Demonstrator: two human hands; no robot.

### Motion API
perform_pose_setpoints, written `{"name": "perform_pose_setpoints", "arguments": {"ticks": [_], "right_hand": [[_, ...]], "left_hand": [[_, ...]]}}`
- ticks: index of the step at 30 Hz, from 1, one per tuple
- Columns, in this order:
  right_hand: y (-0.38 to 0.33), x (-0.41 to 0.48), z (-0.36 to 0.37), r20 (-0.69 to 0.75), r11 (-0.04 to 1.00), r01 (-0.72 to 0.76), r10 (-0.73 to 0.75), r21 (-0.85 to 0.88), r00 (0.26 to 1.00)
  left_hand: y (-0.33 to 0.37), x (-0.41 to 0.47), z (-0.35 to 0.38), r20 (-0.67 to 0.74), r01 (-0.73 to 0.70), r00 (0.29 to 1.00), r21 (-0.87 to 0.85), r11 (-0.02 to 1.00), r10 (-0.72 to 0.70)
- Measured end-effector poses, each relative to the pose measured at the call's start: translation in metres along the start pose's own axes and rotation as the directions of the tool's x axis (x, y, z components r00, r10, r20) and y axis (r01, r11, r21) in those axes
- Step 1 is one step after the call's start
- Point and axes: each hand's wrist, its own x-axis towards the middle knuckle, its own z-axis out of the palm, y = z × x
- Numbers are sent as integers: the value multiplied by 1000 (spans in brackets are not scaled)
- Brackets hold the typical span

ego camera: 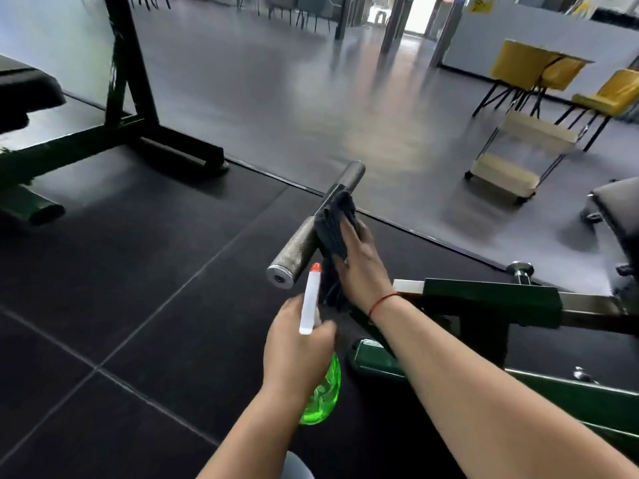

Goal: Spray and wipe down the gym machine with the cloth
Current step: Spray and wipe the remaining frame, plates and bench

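Head: right hand [359,267] clasping cloth [333,229] on bar [297,250], left hand [294,350] clasping bottle [323,392]; open floor [138,271]

Head-worn camera looks forward and down, close over the machine handle [313,223].

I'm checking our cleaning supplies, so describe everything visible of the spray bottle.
The spray bottle has a translucent bright green body, a white spray head and an orange-red nozzle tip; it looks plastic. It is tilted, with the nozzle pointing up and away toward the knurled metal handle. The body hangs below the left hand, which grips its neck. Its fill level cannot be told.
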Motion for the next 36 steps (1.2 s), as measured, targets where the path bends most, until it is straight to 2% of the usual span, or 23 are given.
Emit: {"name": "perform_pose_setpoints", "arguments": {"ticks": [4,6,8,11,14,18,22,25,27,30,31,33,34,36], "right_hand": [[21,-5,13,-66,1000,11,-11,6,998],[34,-8,11,15,991,-131,131,33,991],[47,-14,4,167,929,-336,311,155,936],[61,-7,-12,277,810,-491,416,321,866],[50,21,-22,318,777,-484,377,402,870],[41,51,-9,278,636,-423,320,645,906],[53,58,9,254,589,-412,335,695,907],[68,61,21,278,602,-480,401,639,873],[84,59,30,296,636,-573,495,518,817],[104,56,35,360,769,-622,544,148,758],[105,57,34,408,801,-599,547,1,731],[99,64,31,485,834,-526,533,-165,693],[94,68,29,503,851,-493,510,-180,697],[89,75,28,494,896,-441,405,-48,769]], "left_hand": [[-1,6,5,60,-32,998,41,999,29],[-1,6,12,94,-29,995,50,998,24],[-2,7,20,91,-1,996,10,1000,0],[-3,12,30,86,8,996,16,1000,-9],[-10,15,36,90,38,995,-17,999,-36],[-26,19,39,91,84,993,-64,994,-78],[-40,25,40,40,110,993,-69,992,-108],[-47,32,43,12,86,996,-56,995,-85],[-51,35,43,20,89,996,-72,993,-87],[-59,34,43,30,101,995,-64,993,-100],[-61,34,43,36,96,995,-43,994,-95],[-64,34,44,48,68,997,10,998,-68],[-65,34,44,58,55,997,33,998,-57],[-66,38,46,60,30,998,42,999,-33]]}}
